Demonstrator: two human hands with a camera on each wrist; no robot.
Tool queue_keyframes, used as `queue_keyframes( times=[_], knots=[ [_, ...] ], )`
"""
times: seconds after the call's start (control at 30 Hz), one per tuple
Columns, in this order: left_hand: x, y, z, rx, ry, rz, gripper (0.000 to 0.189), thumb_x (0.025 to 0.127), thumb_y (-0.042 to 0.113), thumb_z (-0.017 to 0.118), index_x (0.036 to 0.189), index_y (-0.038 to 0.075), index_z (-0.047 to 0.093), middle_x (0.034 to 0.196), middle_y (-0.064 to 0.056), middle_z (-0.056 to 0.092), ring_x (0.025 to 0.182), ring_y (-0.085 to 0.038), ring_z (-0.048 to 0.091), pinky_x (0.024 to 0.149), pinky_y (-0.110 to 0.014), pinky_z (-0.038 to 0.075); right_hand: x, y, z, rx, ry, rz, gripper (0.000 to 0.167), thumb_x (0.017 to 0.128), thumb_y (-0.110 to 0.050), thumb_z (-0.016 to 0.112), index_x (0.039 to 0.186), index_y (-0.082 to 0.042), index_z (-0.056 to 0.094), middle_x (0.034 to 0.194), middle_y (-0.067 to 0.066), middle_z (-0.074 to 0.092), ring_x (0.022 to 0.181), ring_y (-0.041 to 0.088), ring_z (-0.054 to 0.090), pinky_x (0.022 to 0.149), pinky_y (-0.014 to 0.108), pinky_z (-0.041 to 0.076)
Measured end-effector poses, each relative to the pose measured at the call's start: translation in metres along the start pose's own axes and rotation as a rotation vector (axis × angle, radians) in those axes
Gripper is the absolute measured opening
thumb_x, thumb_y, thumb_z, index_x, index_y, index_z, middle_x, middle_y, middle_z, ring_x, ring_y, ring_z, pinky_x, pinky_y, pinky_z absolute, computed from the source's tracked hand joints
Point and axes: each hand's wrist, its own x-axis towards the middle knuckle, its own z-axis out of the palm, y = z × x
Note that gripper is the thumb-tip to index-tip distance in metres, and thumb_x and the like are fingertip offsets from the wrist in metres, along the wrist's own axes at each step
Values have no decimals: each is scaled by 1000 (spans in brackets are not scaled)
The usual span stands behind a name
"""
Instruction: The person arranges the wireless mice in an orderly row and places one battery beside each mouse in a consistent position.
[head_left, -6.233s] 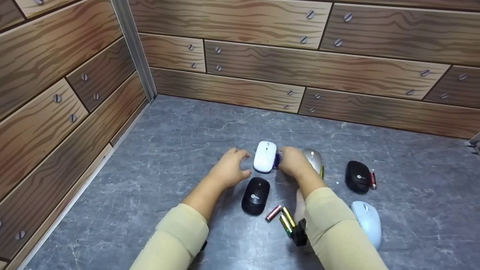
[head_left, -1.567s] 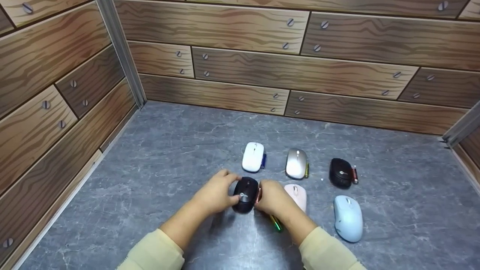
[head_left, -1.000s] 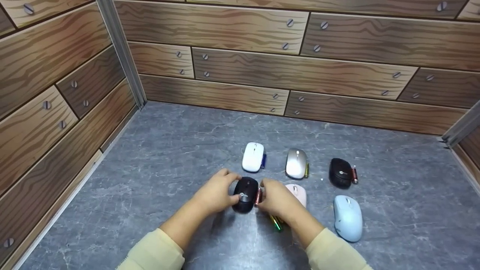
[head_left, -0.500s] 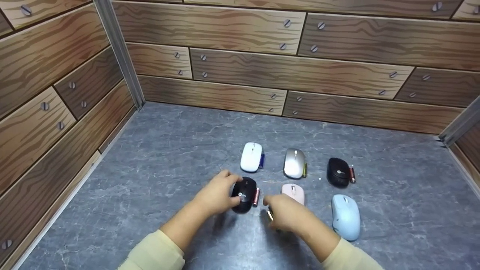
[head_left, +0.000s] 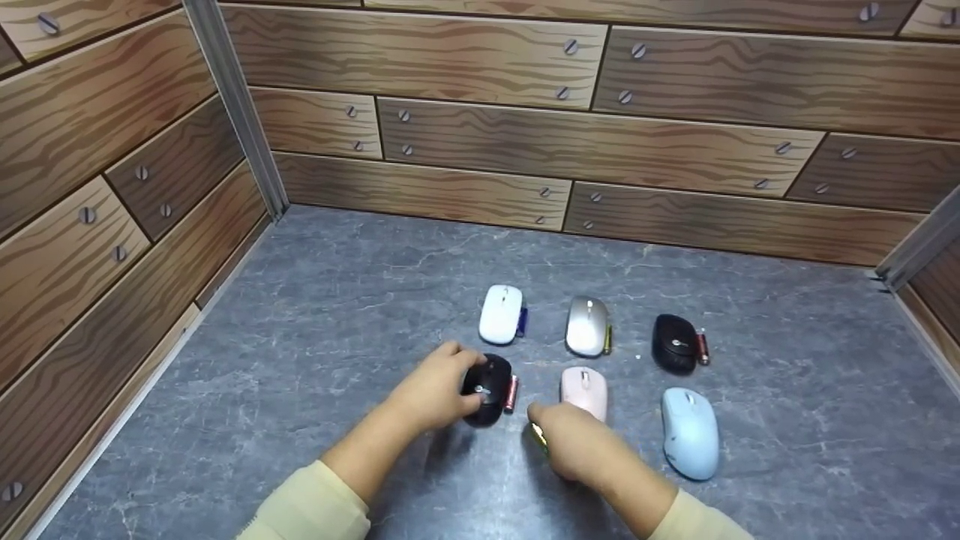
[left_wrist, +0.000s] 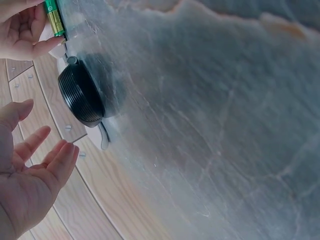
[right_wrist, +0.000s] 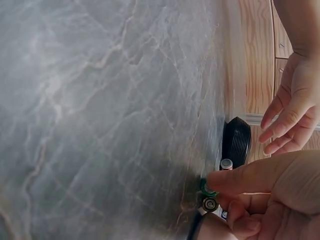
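In the head view my left hand is at the left side of a black mouse. The left wrist view shows its fingers loosely bent and apart from the mouse. A red battery lies along the mouse's right side. Low over the table, my right hand pinches green-and-gold batteries between thumb and fingers; the right wrist view shows two ends, one green battery and one gold battery. Just beyond that hand lies a pink mouse, its near end partly hidden.
Behind stand a white mouse with a blue battery and a silver mouse with a yellow battery. Rightward are another black mouse with a red battery and a light blue mouse. Wood-patterned walls border the table.
My right hand has gone from the white mouse's blue battery to the near black mouse, let go of the red battery there, moved toward me and rightward, and taken hold of the green-and-gold batteries.
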Motion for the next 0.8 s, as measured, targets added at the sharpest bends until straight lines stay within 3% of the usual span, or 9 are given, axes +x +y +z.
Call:
queue_keyframes(
  times=[0.37, 0.8],
  knots=[
    [0, 1, 2, -7, -18, -28, 47, 76, 23, 71, 118, 8, 58, 106, -6, 53, 98, -23, 55, 90, -39, 46, 0, -4, 6, -31, 20, 13, 37, 53, -10, 79, 76, -6, 50, 62, 6, 54, 58, 27, 57, 54, 40, 47],
    [1, 1, 2, -1, -7, -2, 44, 76, 24, 71, 115, 7, 59, 105, -6, 53, 97, -22, 55, 90, -38, 45, -2, -5, 13, -30, 66, -39, 37, 55, -9, 78, 78, -5, 49, 68, 7, 54, 61, 28, 56, 58, 39, 47]
  ],
)
